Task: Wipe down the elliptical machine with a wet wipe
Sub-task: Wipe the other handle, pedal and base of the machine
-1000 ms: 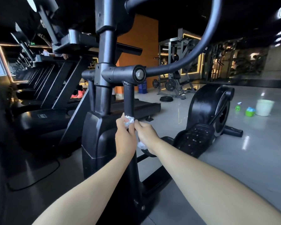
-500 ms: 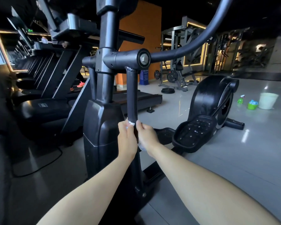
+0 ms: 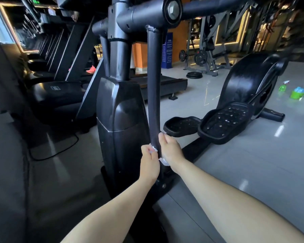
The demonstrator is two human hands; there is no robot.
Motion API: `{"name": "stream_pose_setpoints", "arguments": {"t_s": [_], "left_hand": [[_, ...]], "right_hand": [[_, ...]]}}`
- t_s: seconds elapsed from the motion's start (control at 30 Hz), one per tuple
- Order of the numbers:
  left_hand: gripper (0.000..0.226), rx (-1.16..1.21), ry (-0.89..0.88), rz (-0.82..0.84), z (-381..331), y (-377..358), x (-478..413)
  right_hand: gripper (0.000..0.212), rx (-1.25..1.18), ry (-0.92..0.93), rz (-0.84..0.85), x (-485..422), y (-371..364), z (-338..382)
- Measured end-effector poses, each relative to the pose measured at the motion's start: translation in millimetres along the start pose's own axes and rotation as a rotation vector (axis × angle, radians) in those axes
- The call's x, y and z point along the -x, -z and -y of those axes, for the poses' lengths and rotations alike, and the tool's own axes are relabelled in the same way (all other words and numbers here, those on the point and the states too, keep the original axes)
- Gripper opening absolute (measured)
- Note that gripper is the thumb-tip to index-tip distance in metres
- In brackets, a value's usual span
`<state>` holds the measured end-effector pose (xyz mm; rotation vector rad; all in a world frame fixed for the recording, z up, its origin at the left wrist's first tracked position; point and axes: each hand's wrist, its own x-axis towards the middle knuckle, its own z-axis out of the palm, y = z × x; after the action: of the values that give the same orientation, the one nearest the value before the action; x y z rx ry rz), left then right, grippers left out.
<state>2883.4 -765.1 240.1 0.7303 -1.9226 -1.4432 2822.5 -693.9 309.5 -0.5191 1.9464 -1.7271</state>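
Observation:
The black elliptical machine [image 3: 120, 109] fills the middle of the head view, with its vertical swing bar [image 3: 154, 85] hanging from a pivot hub at the top. My left hand [image 3: 149, 161] and my right hand [image 3: 170, 150] both clasp the low end of that bar. A white wet wipe [image 3: 153, 149] is wrapped around the bar between them; small white bits show at my left fingertips and below my right palm. Most of the wipe is hidden by my fingers. The two foot pedals [image 3: 223, 121] and the flywheel housing [image 3: 247, 83] lie to the right.
A row of treadmills [image 3: 56, 92] runs along the left. On the floor at far right stand a green spray bottle [image 3: 282, 87], a green tub [image 3: 296, 93] and a pale bucket. A weight rack [image 3: 205, 50] stands at the back. A black cable [image 3: 60, 149] loops on the left floor.
Both hands have slid down the vertical bar with the wipe, from its middle to near its lower end. The view has moved closer and tilted lower.

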Motion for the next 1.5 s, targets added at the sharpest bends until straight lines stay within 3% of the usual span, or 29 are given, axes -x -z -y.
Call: {"name": "stream_pose_setpoints", "arguments": {"t_s": [0.37,0.5,0.57,0.6,0.63,0.7,0.83,0.93,1.07,1.23,1.5], "left_hand": [[0.013,-0.161,0.273,0.197,76,-14,11],[0.013,-0.162,0.285,0.172,83,-4,13],[0.030,-0.203,0.200,0.186,82,4,17],[0.043,-0.227,0.169,0.201,81,6,18],[0.057,-0.248,0.152,0.214,79,7,20],[0.076,-0.287,0.149,0.225,73,6,26],[0.086,-0.361,0.133,0.257,60,0,35],[0.094,-0.370,0.091,0.308,59,6,34],[0.081,-0.336,-0.011,0.294,59,17,26],[0.056,-0.211,-0.036,0.183,42,12,10],[0.029,-0.124,-0.188,0.127,-21,16,-5]], "right_hand": [[0.039,0.152,-0.050,-0.015,-6,2,-84],[0.043,0.086,-0.247,-0.084,-1,3,-125],[0.017,-0.022,-0.327,-0.035,7,1,-140],[0.015,-0.053,-0.333,-0.014,7,0,-143],[0.029,-0.101,-0.335,-0.005,6,-2,-144],[0.037,-0.170,-0.341,-0.002,1,-6,-142],[0.020,-0.035,-0.337,0.058,-1,-17,-146],[0.007,-0.086,-0.286,-0.052,-7,-12,-151],[0.018,-0.287,-0.366,-0.328,-28,0,-157],[0.024,-0.502,-0.466,-0.155,-34,-13,-148],[0.029,-0.345,-0.209,0.010,-29,-3,-26]]}}
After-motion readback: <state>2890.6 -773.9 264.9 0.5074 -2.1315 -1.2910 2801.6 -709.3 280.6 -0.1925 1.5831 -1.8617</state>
